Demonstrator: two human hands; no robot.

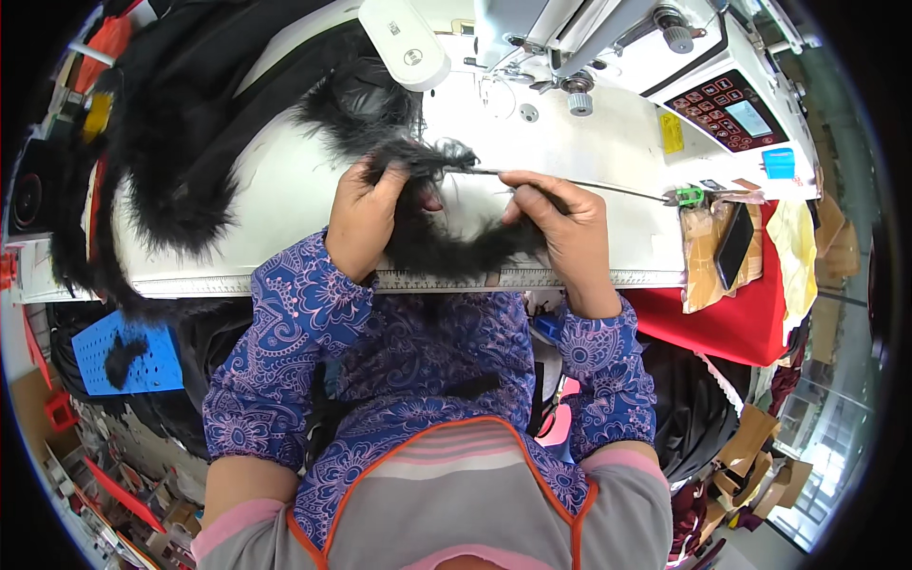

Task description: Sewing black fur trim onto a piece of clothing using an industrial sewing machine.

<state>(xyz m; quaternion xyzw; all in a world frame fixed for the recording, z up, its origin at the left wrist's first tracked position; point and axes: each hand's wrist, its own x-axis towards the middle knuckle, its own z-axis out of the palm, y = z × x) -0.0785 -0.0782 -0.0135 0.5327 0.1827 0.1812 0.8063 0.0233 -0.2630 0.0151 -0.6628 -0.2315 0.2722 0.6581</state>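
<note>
My left hand (366, 218) pinches a fluffy black feather trim (456, 252) near its upper part, over the white sewing table (532, 142). My right hand (560, 228) is closed on the same trim and on a thin dark cord (617, 187), which runs from between my hands rightward to a small green clip (689, 196). The trim hangs in a loop between my hands, hiding some fingertips. The sewing machine head (570, 52) stands just beyond my hands. A ruler strip (617, 277) runs along the table's front edge.
More black fluffy trim (180, 190) and dark fabric lie at the left. A control panel (724, 111) is on the machine. A phone (734, 245) rests on tan packaging at the right, over red cloth (722, 328). A blue perforated basket (119, 351) sits below left.
</note>
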